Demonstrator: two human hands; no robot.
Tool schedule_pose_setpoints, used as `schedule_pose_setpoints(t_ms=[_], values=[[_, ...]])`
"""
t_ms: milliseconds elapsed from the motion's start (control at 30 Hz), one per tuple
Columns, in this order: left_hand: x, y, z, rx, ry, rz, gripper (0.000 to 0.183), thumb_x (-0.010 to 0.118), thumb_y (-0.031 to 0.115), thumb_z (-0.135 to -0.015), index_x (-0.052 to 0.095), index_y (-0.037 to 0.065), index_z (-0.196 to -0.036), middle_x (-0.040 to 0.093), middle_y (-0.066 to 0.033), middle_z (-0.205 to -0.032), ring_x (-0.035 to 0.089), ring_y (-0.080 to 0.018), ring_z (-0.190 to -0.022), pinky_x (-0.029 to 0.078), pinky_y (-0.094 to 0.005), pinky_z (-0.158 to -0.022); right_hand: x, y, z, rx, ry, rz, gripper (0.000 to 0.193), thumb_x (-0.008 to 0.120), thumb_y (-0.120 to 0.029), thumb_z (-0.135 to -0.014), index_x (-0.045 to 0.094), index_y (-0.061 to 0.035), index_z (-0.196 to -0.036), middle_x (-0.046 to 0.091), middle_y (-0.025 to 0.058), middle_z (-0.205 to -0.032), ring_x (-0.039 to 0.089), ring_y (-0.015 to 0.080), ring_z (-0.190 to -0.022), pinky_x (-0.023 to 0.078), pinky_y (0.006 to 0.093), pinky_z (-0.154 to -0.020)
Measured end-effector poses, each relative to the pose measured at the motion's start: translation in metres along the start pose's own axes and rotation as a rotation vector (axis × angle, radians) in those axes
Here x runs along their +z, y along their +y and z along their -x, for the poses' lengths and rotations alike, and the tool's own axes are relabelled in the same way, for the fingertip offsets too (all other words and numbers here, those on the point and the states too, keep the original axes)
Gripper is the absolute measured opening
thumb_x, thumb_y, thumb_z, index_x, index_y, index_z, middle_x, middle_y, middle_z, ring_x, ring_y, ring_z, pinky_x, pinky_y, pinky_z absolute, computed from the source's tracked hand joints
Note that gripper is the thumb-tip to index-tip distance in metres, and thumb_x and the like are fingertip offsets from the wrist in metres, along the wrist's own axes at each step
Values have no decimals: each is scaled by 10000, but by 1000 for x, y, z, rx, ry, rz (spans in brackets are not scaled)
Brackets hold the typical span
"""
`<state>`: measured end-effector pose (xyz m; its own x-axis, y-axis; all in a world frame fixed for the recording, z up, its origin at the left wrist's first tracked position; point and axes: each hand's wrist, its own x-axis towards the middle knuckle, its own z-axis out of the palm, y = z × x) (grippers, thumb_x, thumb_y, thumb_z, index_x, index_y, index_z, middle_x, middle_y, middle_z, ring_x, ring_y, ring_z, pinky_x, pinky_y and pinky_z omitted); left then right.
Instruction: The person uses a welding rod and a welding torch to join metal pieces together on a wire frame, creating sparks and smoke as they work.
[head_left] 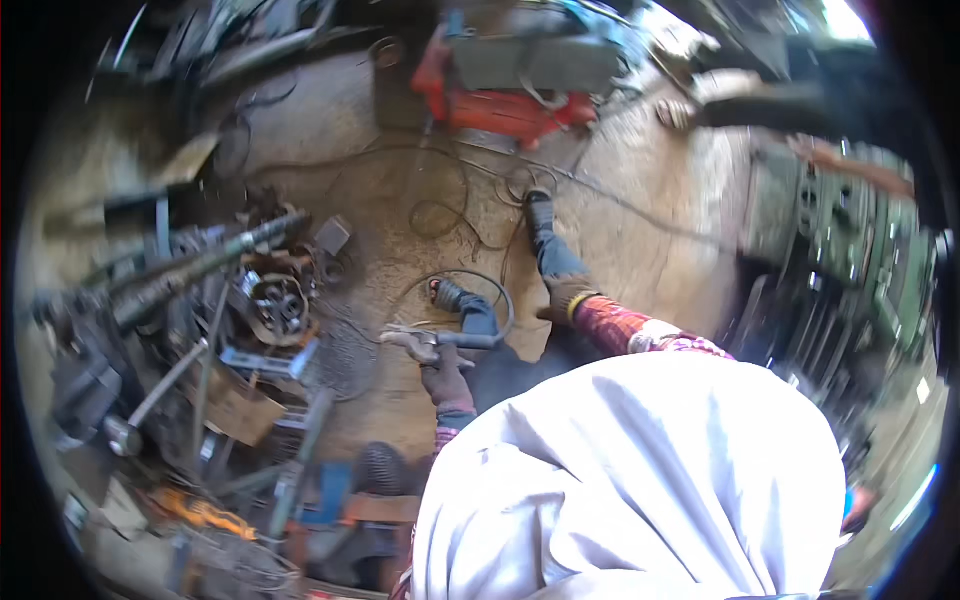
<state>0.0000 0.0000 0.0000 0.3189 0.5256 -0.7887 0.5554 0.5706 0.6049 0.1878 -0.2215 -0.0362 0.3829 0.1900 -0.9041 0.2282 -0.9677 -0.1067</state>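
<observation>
My left hand (447,382), in a dark glove, is closed around a grey corded power tool (470,341). The tool is shaped like an angle grinder; its pale head (408,342) points left, but blur hides the details. From its right end a dark cable (508,300) loops up and back over the floor. My right hand (568,296), in a brown glove with a yellow cuff, lies over my right knee with its fingers apart and nothing visible in them. A large white cloth (630,480) hides the lower middle of the view.
Scrap metal, pipes and a hammer (125,436) crowd the left side. A red machine (500,115) stands ahead, with cables (440,215) trailing over the brown floor (400,190). Green machinery (840,220) stands at right, near another person's foot (676,114).
</observation>
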Motion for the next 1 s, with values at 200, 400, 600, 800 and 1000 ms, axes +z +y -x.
schedule_pose_setpoints(t_ms=[200,400,600,800,1000], values=[[17,99,53,169,235,-263,264,703,126,-923,626,85,-1172,640,-7,-899,589,-107,-633,473,-269,-496,38,84,48,145,-23,-349,895,659,-625,-810,398,-190,-1547,330,164,-1616,313,367,-1485,260,508,-1212],[-10,47,16,118,57,-135,308,686,188,-943,629,109,-1235,637,-12,-989,607,-118,-759,513,-297,-584,59,162,43,102,-75,-579,896,644,-643,-815,398,-190,-1547,346,162,-1609,333,371,-1474,270,511,-1206],[81,42,93,83,11,-571,332,652,225,-963,628,34,-1234,662,-50,-1006,625,-147,-825,527,-320,-727,55,226,34,-1,-210,-601,896,628,-661,-819,398,-191,-1547,362,159,-1602,353,375,-1463,281,514,-1201],[195,74,154,147,-131,-1157,376,675,271,-918,646,-58,-1097,694,-90,-898,644,-172,-828,520,-327,-734,69,248,22,-26,-87,-647,822,604,-672,-824,494,-192,-1483,477,169,-1524,446,389,-1403,339,520,-1163],[244,74,197,87,-106,-928,307,725,306,-860,659,27,-971,643,-33,-855,606,-139,-742,480,-331,-640,4,296,50,-187,-173,-733,839,539,-683,-864,453,-157,-1511,466,185,-1529,481,403,-1368,372,506,-1142]])
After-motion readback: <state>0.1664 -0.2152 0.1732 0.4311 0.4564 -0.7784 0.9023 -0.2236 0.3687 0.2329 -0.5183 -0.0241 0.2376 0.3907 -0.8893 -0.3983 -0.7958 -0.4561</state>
